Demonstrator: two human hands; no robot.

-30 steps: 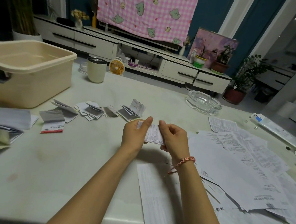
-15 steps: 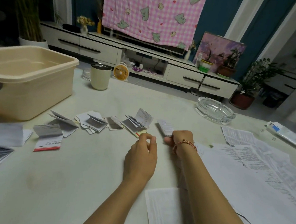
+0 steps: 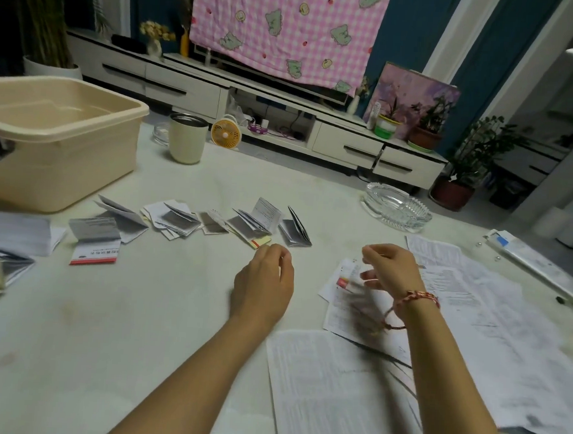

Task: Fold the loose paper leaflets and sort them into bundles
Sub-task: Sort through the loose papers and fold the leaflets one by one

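A row of folded leaflets lies across the table: one with a red edge, a small heap, a fanned bundle and a single folded leaflet at the right end. My left hand hovers just below that end, fingers loosely curled, holding nothing. My right hand hangs with curled fingers over a small unfolded leaflet with a red mark; blur hides whether it touches it. Loose printed sheets cover the right side, and one more sheet lies between my forearms.
A beige plastic tub stands at the far left, with a cup behind it. A glass ashtray sits at the back right. A long white box lies at the right edge. More folded papers pile at the left edge.
The folded leaflet that both hands held now lies at the right end of the row. My right hand has drawn back over the loose sheets; my left hand stays empty.
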